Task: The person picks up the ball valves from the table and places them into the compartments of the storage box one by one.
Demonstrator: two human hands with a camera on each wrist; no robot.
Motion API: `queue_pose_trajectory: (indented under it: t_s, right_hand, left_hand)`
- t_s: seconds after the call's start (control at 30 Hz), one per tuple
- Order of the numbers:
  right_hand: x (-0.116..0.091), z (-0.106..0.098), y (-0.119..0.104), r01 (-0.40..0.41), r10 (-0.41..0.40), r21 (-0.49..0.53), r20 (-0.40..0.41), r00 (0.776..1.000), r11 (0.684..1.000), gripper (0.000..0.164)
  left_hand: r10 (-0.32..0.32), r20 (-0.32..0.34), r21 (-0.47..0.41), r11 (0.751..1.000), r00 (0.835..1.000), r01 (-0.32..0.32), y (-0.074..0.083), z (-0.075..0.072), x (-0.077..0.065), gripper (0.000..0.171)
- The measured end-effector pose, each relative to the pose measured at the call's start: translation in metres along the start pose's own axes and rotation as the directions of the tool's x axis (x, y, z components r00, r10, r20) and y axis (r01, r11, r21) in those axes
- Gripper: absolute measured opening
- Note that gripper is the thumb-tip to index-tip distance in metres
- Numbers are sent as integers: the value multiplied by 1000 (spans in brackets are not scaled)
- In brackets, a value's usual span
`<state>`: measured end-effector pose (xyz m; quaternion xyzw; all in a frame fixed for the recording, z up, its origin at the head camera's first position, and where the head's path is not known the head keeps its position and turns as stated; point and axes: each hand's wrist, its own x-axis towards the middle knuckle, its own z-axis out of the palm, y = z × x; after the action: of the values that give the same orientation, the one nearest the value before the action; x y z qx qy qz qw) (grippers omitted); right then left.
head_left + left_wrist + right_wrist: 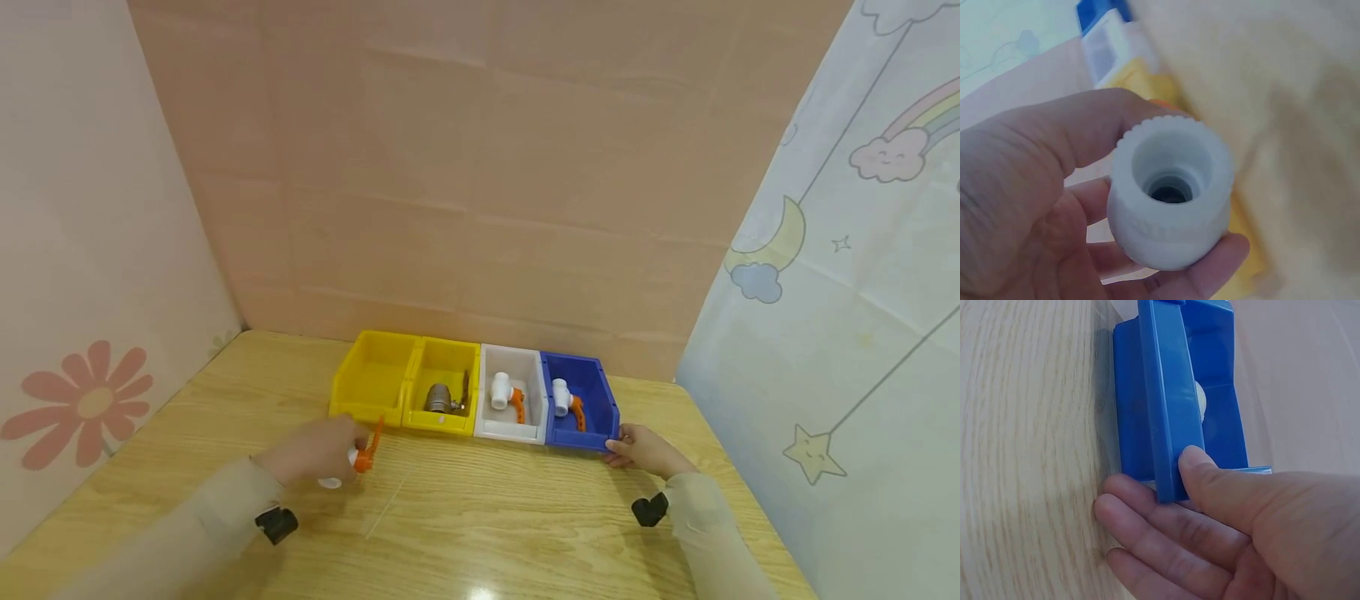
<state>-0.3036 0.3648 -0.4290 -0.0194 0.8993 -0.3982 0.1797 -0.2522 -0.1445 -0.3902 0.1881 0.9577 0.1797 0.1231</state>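
Observation:
My left hand grips a white plastic ball valve with an orange lever handle, just in front of the left yellow bin. In the left wrist view the valve's round socket end faces the camera, with thumb and fingers around its body. My right hand pinches the front right corner of the blue bin, thumb on the front lip and fingers below it. Inside the blue bin lies another white valve with an orange handle.
Four bins stand side by side at the back of the wooden table. A metal valve lies in the second yellow bin. The white bin contains a white valve with an orange handle. A pinkish backdrop rises behind.

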Motion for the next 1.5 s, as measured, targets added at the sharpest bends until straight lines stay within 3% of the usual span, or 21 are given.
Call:
queue_pose_trajectory:
  t_s: [0.17, 0.3, 0.5, 0.7, 1.13, 1.37, 1.5]
  right_hand:
    - [0, -1, 1, -2, 2, -10, -6, 1000, 1000, 20]
    - [0, -2, 2, 17, -17, -3, 4, 1000, 1000, 20]
    - [0, -2, 3, 31, -32, 6, 11, 999, 999, 19]
    - [1, -1, 2, 10, -10, 7, 5, 1000, 1000, 19]
    - [0, 1, 2, -3, 3, -9, -4, 1000, 1000, 18]
    - [0, -1, 2, 4, -4, -13, -3, 1000, 1000, 19]
    - [0, -1, 2, 4, -4, -11, -3, 1000, 1000, 19]
  left_hand:
    - [44, -37, 62, 997, 998, -41, 11, -31, 9, 26]
    - [41, -43, 93, 995, 998, -37, 15, -54, 22, 26]
    - [45, -55, 66, 997, 997, -41, 14, -70, 46, 28]
    - [33, -93, -5, 999, 995, -33, 10, -72, 61, 30]
    - [-54, -129, -40, 998, 990, 49, 6, -63, 80, 18]
    - [-59, -221, 42, 997, 974, 70, 0, -51, 91, 18]
    - [-72, -229, 63, 994, 971, 89, -3, -44, 98, 19]
